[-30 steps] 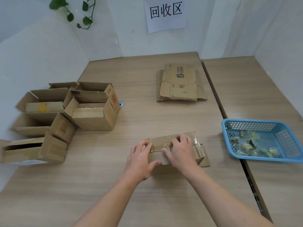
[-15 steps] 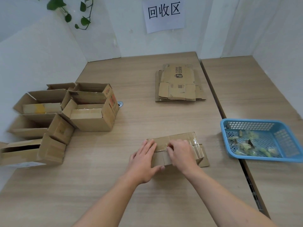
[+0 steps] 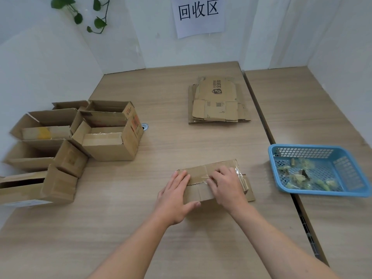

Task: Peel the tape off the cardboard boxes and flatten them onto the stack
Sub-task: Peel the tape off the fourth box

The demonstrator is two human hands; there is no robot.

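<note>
Blue basket [image 3: 326, 193] of tape scraps [image 3: 297, 174]

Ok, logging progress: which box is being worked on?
The taped box under the left hand and right hand; the open boxes at left sit untouched.

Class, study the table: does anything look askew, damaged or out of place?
The flattened stack at the far side is uneven: its sheets do not line up. The open boxes on the left lie jumbled, some tipped sideways. Nothing looks spilled.

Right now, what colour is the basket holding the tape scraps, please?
Blue basket, head view.
</note>
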